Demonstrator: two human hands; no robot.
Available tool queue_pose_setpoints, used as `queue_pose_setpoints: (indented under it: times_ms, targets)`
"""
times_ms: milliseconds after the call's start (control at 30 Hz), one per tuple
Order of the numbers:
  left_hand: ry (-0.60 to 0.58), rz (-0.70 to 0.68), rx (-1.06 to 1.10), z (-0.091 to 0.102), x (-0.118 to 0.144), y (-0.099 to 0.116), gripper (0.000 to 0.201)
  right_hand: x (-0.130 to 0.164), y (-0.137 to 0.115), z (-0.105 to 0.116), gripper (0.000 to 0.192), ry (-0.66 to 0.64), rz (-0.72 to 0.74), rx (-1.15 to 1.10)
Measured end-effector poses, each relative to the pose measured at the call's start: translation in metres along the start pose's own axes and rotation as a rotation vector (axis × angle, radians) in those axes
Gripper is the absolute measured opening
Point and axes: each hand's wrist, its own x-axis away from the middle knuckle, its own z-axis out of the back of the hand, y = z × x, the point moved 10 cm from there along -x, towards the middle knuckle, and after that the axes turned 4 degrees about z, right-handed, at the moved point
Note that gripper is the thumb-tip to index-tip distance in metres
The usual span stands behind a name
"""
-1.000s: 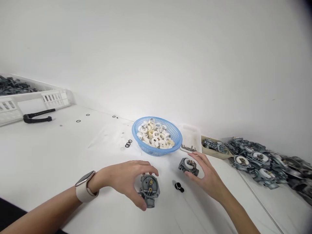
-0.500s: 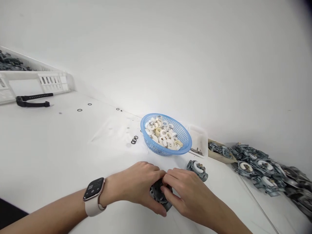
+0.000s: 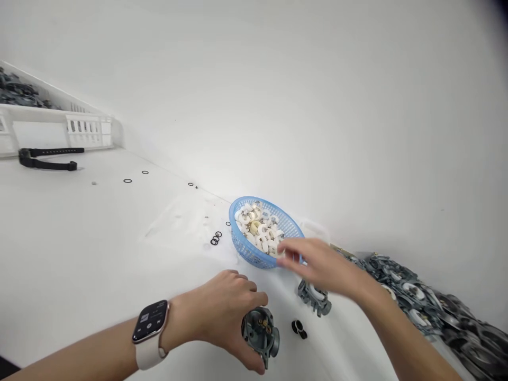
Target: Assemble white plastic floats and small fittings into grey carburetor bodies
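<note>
With a grey carburetor body gripped upright on the desk by the left hand, the blurred right hand, fingers loosely spread, is stretched over the blue basket, where 1 white float apparently has to be pinched out.

**Right hand leaves the carburetor for the basket**

Half a second ago both your hands were closed over the carburetor. Now your right hand has pulled away and reaches, blurred, to the rim of the blue basket. Your left hand alone grips the carburetor, whose open top shows again, and the small black part beside it is uncovered.
</note>
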Motion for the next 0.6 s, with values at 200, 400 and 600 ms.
queue_pose_setpoints:
  times_ms: [200, 400, 600]
  targets:
    - [-0.007, -0.044, -0.055, 0.003, -0.001, 0.003, 0.054, -0.078, 0.083, 0.001, 0.029, 0.046, -0.182, 0.051]
    - [-0.009, -0.058, -0.138, 0.001, -0.005, 0.008, 0.028, -0.123, 0.08, -0.035, 0.034, 0.007, -0.165, 0.05]
    - [-0.021, -0.021, -0.125, -0.01, -0.008, 0.006, 0.056, -0.134, 0.08, -0.037, 0.034, 0.0, -0.195, 0.044]
